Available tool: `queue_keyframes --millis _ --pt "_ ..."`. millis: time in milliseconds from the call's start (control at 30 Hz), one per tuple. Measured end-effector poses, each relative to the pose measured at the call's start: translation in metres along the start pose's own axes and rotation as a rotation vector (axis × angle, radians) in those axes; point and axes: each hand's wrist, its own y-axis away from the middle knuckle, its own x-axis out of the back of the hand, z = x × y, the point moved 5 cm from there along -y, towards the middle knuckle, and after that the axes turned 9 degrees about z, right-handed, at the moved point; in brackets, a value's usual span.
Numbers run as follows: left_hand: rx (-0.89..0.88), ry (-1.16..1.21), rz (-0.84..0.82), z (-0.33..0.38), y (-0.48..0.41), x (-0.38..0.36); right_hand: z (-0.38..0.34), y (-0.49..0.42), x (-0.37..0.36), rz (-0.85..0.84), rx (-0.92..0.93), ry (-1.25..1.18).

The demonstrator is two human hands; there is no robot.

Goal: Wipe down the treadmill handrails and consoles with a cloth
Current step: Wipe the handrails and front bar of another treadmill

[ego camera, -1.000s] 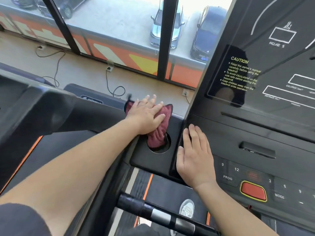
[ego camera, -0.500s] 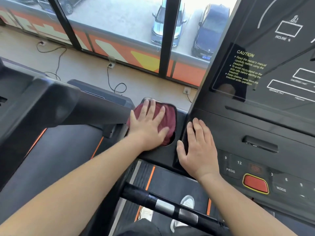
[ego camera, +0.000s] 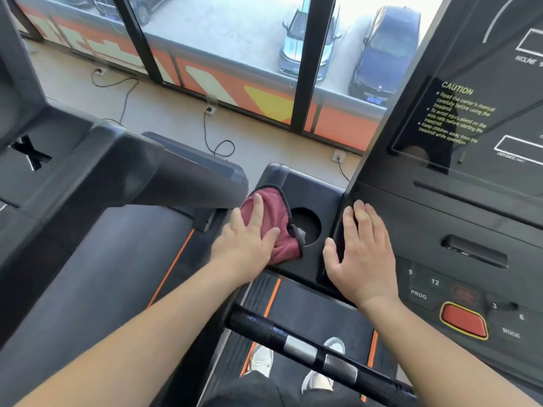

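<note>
- My left hand [ego camera: 249,242] lies flat, fingers straight, pressing the red cloth [ego camera: 274,221] onto the console's side tray [ego camera: 311,186], just beside the round cup hole [ego camera: 307,226].
- My right hand [ego camera: 363,254] rests with fingers straight on the console [ego camera: 440,230] edge, holding nothing.

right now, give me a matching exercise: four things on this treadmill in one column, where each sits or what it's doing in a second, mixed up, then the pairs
1 left hand
2 right hand
3 cup holder
4 red button

A lies flat on the left edge of the console
B a corner of the maroon cloth hangs into it
C presses the maroon cloth with straight fingers
D yellow-rimmed, below and right of the PROG key

Pairs: 1-C, 2-A, 3-B, 4-D
</note>
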Motion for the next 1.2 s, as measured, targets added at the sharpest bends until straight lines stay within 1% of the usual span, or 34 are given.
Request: queue_keyframes --millis 33,67,167,233,367,467,600,633,667,733,800,867,933,1067,1133,1200 --pt "-0.02 -0.036 0.022 -0.001 0.001 -0.001 -0.001 -0.001 -0.001 -0.007 0.002 0.004" --pt "-0.026 -0.022 0.012 -0.002 -0.004 -0.001 -0.001 0.0 -0.001 -0.012 0.004 0.009" --pt "-0.006 0.173 -0.1 -0.002 -0.038 0.004 0.0 -0.001 -0.002 -0.019 0.009 0.005" --pt "-0.007 0.242 -0.122 0.0 -0.048 0.007 0.0 0.001 -0.001 -0.015 0.002 -0.004" --pt "-0.032 0.255 -0.08 -0.019 0.003 -0.003 0.002 0.004 -0.001 -0.033 0.0 -0.002" --pt "0.029 0.415 -0.076 -0.041 0.02 -0.007 0.0 0.004 -0.001 -0.027 0.003 -0.019" --pt "0.111 0.59 -0.232 -0.036 0.004 0.005 0.0 0.007 0.0 -0.034 0.02 -0.049" --pt "0.125 0.601 -0.228 -0.035 0.003 0.005 -0.001 0.007 0.001 -0.016 0.026 -0.062" --pt "0.124 0.607 -0.19 -0.035 0.004 0.004 -0.003 0.006 0.002 0.008 0.057 -0.083" --pt "0.099 0.512 -0.148 -0.041 0.016 0.0 -0.009 0.007 0.001 0.071 0.201 -0.135" --pt "0.063 0.286 -0.116 -0.045 0.048 -0.011 -0.011 0.016 0.0 0.138 0.393 -0.197" --pt "0.035 0.129 -0.029 -0.052 0.082 -0.022 -0.012 0.023 -0.001 0.19 0.513 -0.226" --pt "0.044 0.144 -0.003 -0.06 0.093 -0.022 -0.017 0.022 -0.001 0.202 0.588 -0.215" --pt "0.154 0.328 -0.03 -0.06 0.056 -0.012 -0.024 0.022 -0.004 0.195 0.66 -0.195" --pt "0.18 0.267 0.008 -0.05 0.057 -0.013 -0.023 0.025 -0.003 0.182 0.697 -0.187" --pt "0.15 0.142 0.039 -0.047 0.088 -0.017 -0.022 0.028 -0.002 0.17 0.766 -0.176"
